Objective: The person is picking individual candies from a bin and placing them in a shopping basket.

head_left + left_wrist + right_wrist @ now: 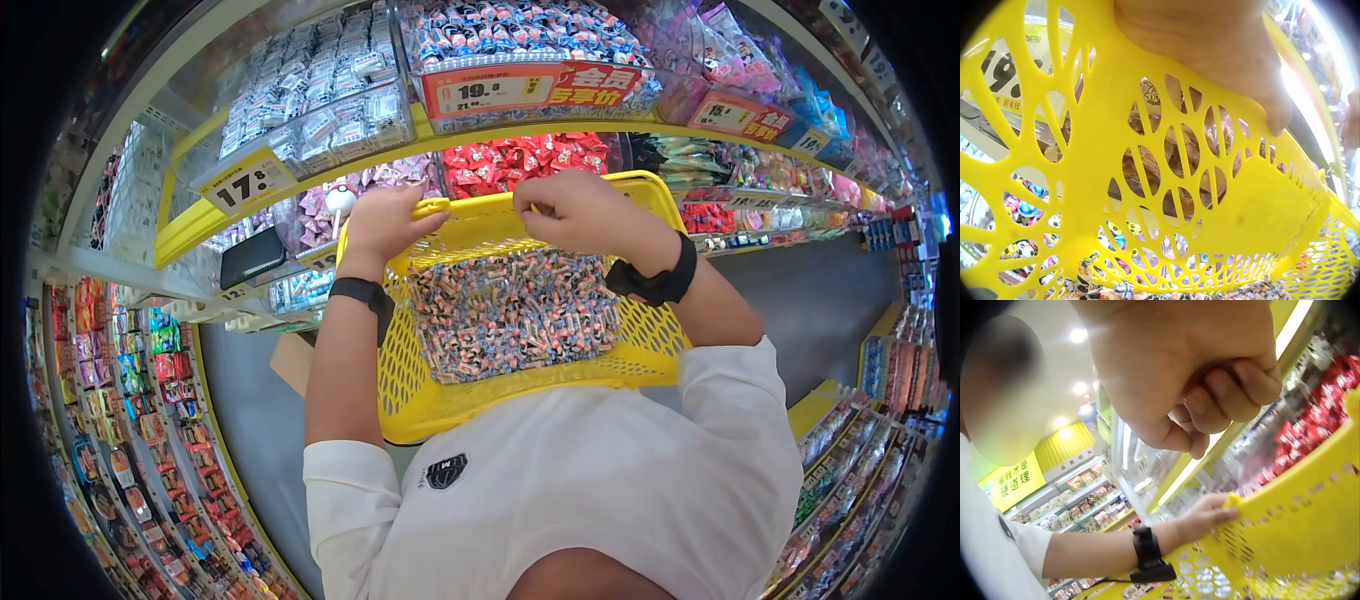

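Right fingers: curled up pretty tight into the palm, nothing can be seen held in them.
Right hand: held up over the far side of the basket, seen apart from the rim in the right wrist view.
Left hand: hooked over the rim near the far left corner, so the basket's gripped there.
Basket: yellow, full of holes, held between the white shirt and the shelf.
Candy: wrapped bits, heaped loose across the basket floor.
Red packs: piled up just past the far rim.
Black slab: phone-like, seen by the lower shelf's front edge, left of the basket.
Price tag: 17.8 printed on it.
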